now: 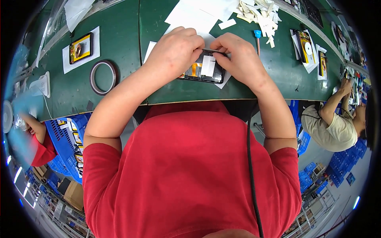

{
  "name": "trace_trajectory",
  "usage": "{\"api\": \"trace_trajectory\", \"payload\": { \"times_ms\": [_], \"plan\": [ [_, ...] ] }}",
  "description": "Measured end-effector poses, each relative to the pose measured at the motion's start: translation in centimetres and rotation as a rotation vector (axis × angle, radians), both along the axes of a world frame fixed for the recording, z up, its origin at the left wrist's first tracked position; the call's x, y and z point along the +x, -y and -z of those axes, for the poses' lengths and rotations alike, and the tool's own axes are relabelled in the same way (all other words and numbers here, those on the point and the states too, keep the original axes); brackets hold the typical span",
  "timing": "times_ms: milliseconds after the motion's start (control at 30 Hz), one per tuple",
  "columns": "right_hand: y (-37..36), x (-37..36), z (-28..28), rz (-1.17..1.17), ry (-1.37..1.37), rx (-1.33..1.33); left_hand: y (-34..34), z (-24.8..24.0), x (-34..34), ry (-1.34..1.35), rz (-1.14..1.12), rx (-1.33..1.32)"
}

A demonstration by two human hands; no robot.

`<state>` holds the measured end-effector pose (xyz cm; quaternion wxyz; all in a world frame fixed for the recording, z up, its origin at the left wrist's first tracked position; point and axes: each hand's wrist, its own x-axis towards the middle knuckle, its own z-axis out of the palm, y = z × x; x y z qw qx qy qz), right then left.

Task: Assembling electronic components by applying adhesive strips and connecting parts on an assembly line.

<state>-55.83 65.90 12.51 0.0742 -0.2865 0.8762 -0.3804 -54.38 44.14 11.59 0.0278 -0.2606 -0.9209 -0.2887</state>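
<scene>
An opened phone-like device [218,74] with a black frame lies on the green table in front of me, over white paper. On it sit a white rectangular label [208,66] and an orange flat cable [195,70]. My left hand [174,49] covers the device's left part, thumb and fingers pinched at the far edge. My right hand [242,57] pinches at the same edge, farther right. A thin dark line runs between the two pinches; I cannot tell whether it is a strip or the device's rim.
A dark roll of tape [104,77] and another device [81,48] on paper lie left. Beyond my hands are white sheets [192,18], loose white strips [262,18] and a blue-capped tool [257,35]. More devices [304,47] lie right. Co-workers [331,125] sit on both sides.
</scene>
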Motion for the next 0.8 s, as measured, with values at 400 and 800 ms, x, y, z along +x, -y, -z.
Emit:
{"api": "trace_trajectory", "payload": {
  "times_ms": [400, 800],
  "plan": [
    [1.0, 0.6, 0.9, 0.073, -0.127, 0.014, 0.5, -0.7, 1.6, 0.004, -0.194, -0.011],
    [-0.7, 1.1, 1.1, -0.119, -0.508, 0.053, 0.6, -0.3, 1.6, 0.073, -0.228, -0.058]
  ]
}}
